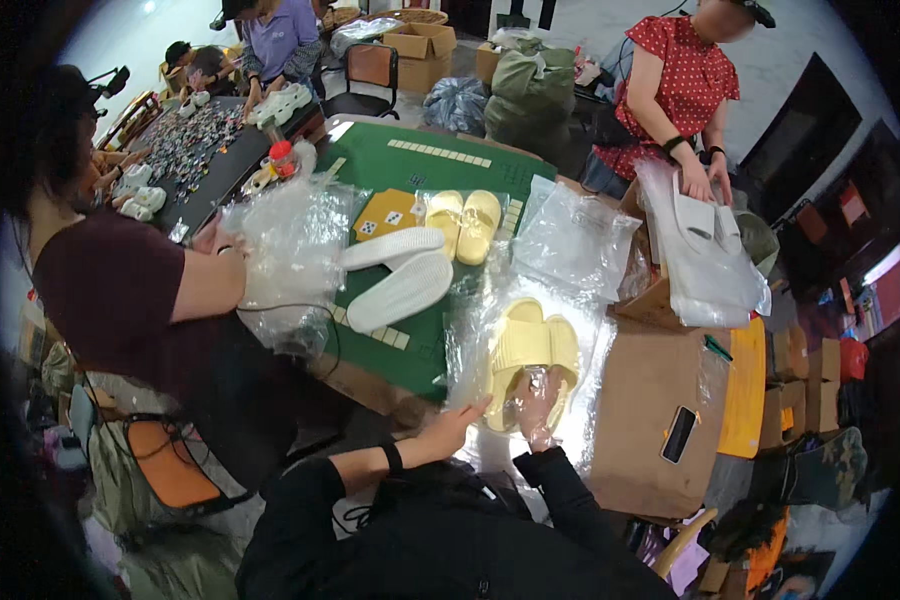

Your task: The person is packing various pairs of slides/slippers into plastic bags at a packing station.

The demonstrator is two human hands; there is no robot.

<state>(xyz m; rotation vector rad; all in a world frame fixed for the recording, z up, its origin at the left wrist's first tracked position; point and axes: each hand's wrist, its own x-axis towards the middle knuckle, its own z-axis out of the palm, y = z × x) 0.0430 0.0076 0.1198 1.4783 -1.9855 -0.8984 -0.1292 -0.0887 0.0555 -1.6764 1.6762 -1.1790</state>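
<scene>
A pair of pale yellow slippers (536,342) lies in front of me, inside or under clear plastic film whose edges spread on both sides. My right hand (537,400) is closed on the slippers at their near end, with the shiny film over the fingers and wrist. From the left, my left hand (454,432) reaches in with fingers stretched out, the fingertips touching the near left side of the slippers. Farther off, another yellow pair (462,226) sits beside white slippers (400,290), soles showing, which lie by the person on my left.
A stack of clear bags (577,238) lies ahead to the right. A phone (679,434) rests on cardboard (640,400) at my right. Across the table, a person in red dotted clothing handles bagged white slippers (698,220). At left, a person in maroon is near crumpled plastic bags (292,245).
</scene>
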